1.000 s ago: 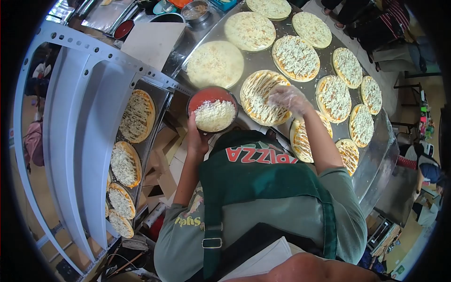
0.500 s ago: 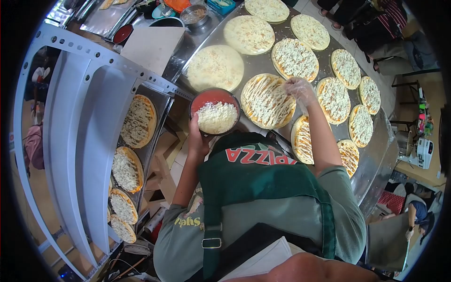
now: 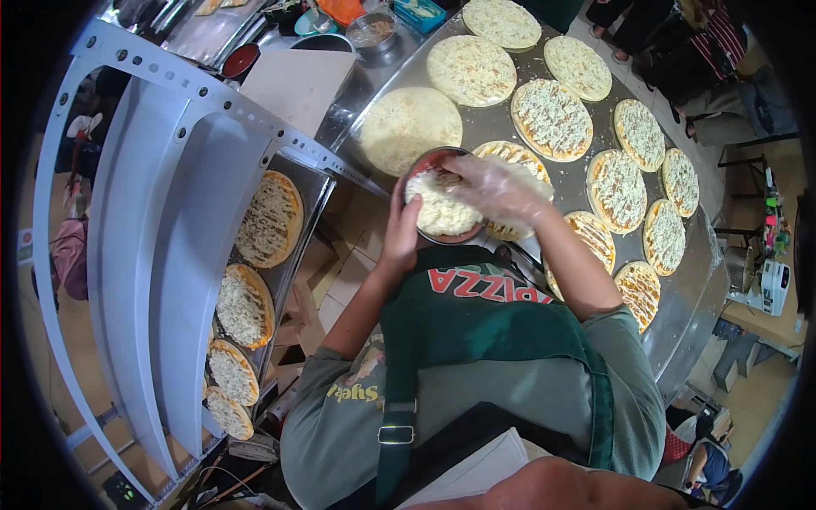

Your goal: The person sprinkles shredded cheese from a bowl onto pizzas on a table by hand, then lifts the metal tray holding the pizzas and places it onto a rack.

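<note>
My left hand [image 3: 401, 231] is closed around the side of a round bowl [image 3: 436, 156], reddish inside. Grated white cheese [image 3: 444, 212] fills much of it. My right hand [image 3: 507, 192], in a clear plastic glove, reaches over the rim with its fingertips at the cheese; they are blurred, so their grip is unclear. Partly hidden beneath that hand lies a pizza [image 3: 514, 153] streaked with pale sauce. Just right of it, a sauced pizza [image 3: 593, 235] is partly covered by my forearm.
Several cheese-topped pizzas [image 3: 552, 119] lie on the metal table [image 3: 569, 183]. At left, a metal rack [image 3: 187, 170] stands before a tray of pizzas [image 3: 270, 217]. A board [image 3: 297, 89] and a metal bowl [image 3: 371, 34] are at the back. People's legs [image 3: 654, 64] show at upper right.
My right hand has moved left from the sauced pizza to the cheese bowl. The bowl, in my left hand, has come right toward it. The whole view has shifted slightly.
</note>
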A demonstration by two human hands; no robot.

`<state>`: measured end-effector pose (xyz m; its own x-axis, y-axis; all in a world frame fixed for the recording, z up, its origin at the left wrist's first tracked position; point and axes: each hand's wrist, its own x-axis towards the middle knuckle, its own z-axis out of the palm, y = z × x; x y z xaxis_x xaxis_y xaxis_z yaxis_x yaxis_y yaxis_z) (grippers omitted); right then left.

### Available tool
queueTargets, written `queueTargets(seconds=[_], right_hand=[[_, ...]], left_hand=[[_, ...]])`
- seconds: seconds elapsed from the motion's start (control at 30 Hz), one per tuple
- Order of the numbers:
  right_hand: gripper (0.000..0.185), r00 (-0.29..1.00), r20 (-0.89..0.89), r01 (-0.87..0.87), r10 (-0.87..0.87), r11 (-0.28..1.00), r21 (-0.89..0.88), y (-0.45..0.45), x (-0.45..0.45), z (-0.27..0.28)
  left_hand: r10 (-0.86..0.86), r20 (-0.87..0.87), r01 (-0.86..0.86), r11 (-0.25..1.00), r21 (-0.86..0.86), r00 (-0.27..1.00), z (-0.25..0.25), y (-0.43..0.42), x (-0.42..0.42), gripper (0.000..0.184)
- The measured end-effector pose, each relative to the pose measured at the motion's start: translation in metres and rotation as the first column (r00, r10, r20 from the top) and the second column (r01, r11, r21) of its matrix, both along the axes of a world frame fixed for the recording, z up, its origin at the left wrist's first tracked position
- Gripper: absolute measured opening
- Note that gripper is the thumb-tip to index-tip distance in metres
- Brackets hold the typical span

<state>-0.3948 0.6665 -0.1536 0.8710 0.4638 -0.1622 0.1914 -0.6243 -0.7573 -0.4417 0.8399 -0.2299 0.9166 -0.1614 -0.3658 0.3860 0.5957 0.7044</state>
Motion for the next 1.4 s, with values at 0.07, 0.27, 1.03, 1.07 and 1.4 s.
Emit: queueTargets(seconds=[0.07, 0.27, 1.03, 1.07, 1.4], right_hand=[[0.041, 0.954, 0.286, -0.023, 0.093, 0.971, -0.237, 0.022, -0.004, -0.018], [0.045, 0.859, 0.132, -0.419, 0.496, 0.826, -0.378, 0.020, -0.018, -0.027], [0.025, 0.849, -0.443, 0.392, -0.287, 0.905, 0.166, -0.089, 0.002, -0.045], [0.025, 0.851, -0.445, 0.385, -0.280, 0.908, 0.164, -0.094, 0.004, -0.053], [0.027, 0.872, -0.297, 0.355, -0.388, 0.921, -0.159, -0.122, 0.056, -0.081]], left_hand=[[-0.054, 0.216, 0.019, 0.987, 0.159, 0.975, 0.000, -0.007, 0.000, 0.051], [-0.056, 0.129, 0.055, 0.998, 0.009, 0.990, -0.009, 0.005, 0.002, 0.049], [-0.015, -0.202, 0.044, 0.989, 0.141, 0.979, 0.020, 0.012, 0.006, 0.039], [-0.007, -0.205, 0.036, 0.989, 0.140, 0.979, 0.016, 0.018, 0.006, 0.039], [0.103, -0.162, -0.086, 0.990, 0.112, 0.981, 0.006, 0.047, -0.011, 0.044]])
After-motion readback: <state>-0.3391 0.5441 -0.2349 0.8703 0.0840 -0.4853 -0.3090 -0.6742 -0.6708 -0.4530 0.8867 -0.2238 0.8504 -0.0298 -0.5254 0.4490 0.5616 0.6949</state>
